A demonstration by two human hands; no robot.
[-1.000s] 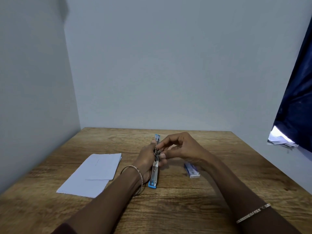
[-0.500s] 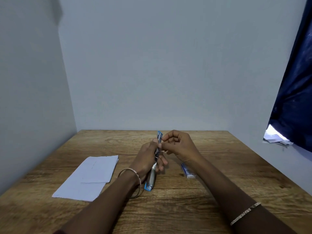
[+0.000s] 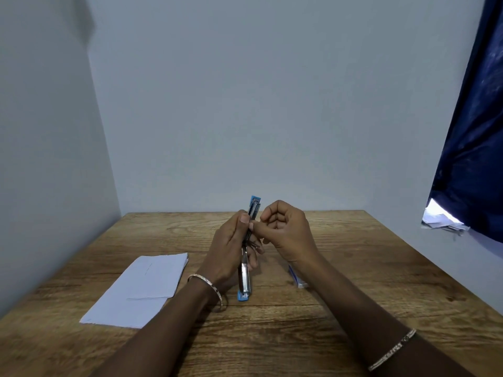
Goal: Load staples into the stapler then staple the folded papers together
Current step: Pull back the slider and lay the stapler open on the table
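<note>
Right now the left hand [image 3: 228,251] grips the opened stapler [image 3: 246,265], long axis running away from the person, while the right hand [image 3: 285,229], fingertips pinched beside its upper channel, sits just right; folded papers [image 3: 141,289] lie left

Bare counter [image 3: 367,268] is left open to the right of the right hand's fingers [image 3: 268,216], and beyond both hands up to the back wall. To the left of the left hand's fingers [image 3: 243,217], passage is blocked low down by the folded papers [image 3: 141,289]. Beneath the right wrist, the staple box [image 3: 298,280] is found lying on the counter.
</note>
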